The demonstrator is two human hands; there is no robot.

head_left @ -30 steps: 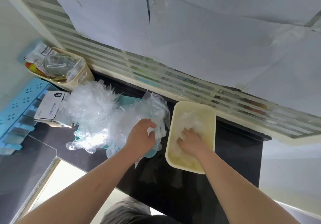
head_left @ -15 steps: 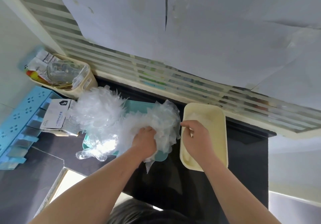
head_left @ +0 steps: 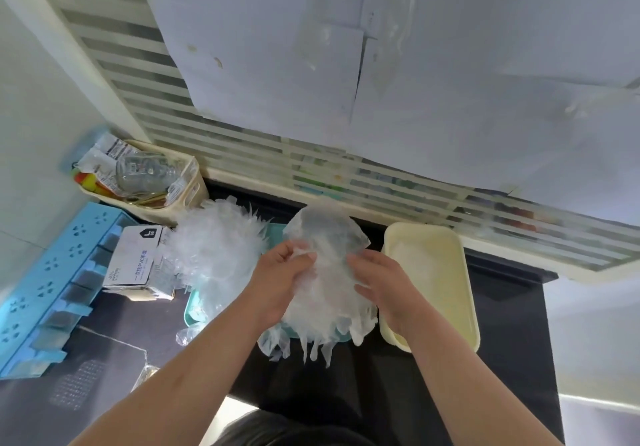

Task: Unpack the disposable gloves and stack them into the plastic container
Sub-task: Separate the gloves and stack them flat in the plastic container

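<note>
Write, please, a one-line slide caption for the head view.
Left hand and right hand hold a bunch of clear gloves over the teal tray, beside the cream container.

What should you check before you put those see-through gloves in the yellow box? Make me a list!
1. Left hand grips the glove bundle: ok.
2. Right hand holds the bundle's other side: ok.
3. Plastic container sits open, just right of the bundle: ok.
4. Room left in the container: cannot tell; some gloves already lie inside.
5. Bundle neat enough to stack: not ok; loose glove fingers dangle from its near edge.
6. Way from bundle to container free: ok, nothing stands between them.
</note>
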